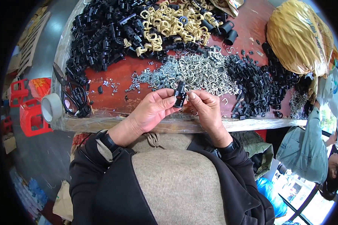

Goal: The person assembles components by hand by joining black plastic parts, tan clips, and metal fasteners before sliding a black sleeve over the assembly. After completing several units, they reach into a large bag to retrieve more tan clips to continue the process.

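A small black plastic fitting [180,93] with slots along its side stands upright over the table's near edge. My left hand [151,111] is closed round it, thumb in front and fingers behind. At the fitting's right side, the thumb and forefinger of my right hand [209,109] are pinched together; whatever they hold is too small to make out. Just beyond my hands lie a heap of silvery metal U-shaped clips [201,69] and a heap of small zinc-coloured hardware pieces [159,77]. Small black plastic pieces [251,84] are piled to the right.
Larger black plastic parts [101,37] and tan plastic loops [172,24] cover the far side of the red table [112,99]. Scissors [69,90] and a tape roll [52,107] lie at left. A yellow sack [302,37] stands far right, near another person [308,150]. Red stools [33,116] stand left.
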Demonstrator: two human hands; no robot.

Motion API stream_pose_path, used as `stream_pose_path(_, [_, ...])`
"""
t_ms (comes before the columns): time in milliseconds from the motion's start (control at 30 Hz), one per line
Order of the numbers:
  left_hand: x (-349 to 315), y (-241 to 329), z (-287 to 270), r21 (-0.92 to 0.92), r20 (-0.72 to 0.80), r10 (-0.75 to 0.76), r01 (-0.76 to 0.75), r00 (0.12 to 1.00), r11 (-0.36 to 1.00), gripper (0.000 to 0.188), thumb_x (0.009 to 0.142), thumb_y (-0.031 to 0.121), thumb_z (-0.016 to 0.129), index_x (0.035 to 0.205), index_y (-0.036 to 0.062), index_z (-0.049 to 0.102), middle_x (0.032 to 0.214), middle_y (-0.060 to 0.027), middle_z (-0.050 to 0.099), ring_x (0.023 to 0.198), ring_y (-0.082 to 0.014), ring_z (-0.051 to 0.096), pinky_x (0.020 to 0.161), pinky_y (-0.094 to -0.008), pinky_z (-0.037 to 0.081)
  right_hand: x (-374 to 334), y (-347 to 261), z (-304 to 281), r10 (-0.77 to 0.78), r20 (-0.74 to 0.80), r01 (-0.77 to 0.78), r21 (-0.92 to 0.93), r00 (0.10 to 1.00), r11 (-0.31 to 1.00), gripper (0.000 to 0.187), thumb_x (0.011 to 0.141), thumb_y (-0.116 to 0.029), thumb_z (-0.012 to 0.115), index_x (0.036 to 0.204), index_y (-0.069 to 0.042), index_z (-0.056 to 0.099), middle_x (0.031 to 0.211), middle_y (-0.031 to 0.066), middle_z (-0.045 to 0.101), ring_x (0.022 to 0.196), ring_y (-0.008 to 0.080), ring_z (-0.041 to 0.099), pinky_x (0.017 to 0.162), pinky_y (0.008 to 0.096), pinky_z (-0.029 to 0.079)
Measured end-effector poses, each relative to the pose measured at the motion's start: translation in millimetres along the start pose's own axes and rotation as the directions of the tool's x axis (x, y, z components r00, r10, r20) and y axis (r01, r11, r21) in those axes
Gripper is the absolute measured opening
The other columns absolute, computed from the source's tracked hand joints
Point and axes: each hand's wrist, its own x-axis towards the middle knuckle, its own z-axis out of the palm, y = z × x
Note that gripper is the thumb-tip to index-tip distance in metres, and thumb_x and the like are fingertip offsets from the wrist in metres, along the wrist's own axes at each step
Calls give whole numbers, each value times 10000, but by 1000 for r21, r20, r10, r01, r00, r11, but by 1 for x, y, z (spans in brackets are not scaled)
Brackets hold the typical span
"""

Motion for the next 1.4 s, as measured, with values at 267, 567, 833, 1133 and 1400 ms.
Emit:
stream_pose_path(267, [5,2,-3,28,20,25,-26,999,999,296,796,111,555,1060,-9,499,1029,-112,556,954,-198,536,868,-347,400,2,-6,4,-81,20,83,-151,997,985,189,838,-142,519,916,15,588,649,1,541,551,40,469,467,180,373])
stream_pose_path(567, [0,-2,1,40,35,47,-48,998,998,262,792,103,560,1026,-6,524,986,-105,574,919,-187,551,842,-328,417,-4,-6,-7,-24,145,13,78,989,997,131,837,-127,515,840,2,534,675,26,561,564,52,477,487,161,363])
stream_pose_path(833, [-8,2,12,9,-1,-20,20,1000,1000,253,810,97,534,1045,7,506,963,-96,578,862,-196,575,731,-279,482,-17,-7,-9,-114,129,96,136,985,986,97,826,-105,527,814,-9,518,742,35,559,625,71,496,535,185,398])
stream_pose_path(1133, [-5,0,3,-5,-39,-189,189,981,982,289,806,131,546,1069,22,497,965,-118,578,836,-238,592,661,-257,499,-8,-21,2,-572,204,600,-405,795,690,87,709,-31,625,729,-23,541,700,42,516,605,133,499,523,227,396])
stream_pose_path(1400, [-1,4,3,102,-157,-166,183,974,978,327,783,150,580,1068,8,500,915,-101,595,790,-206,598,635,-246,498,-4,-19,5,-625,261,634,-593,735,497,89,683,-17,641,723,-25,562,696,63,515,593,158,497,511,255,400])
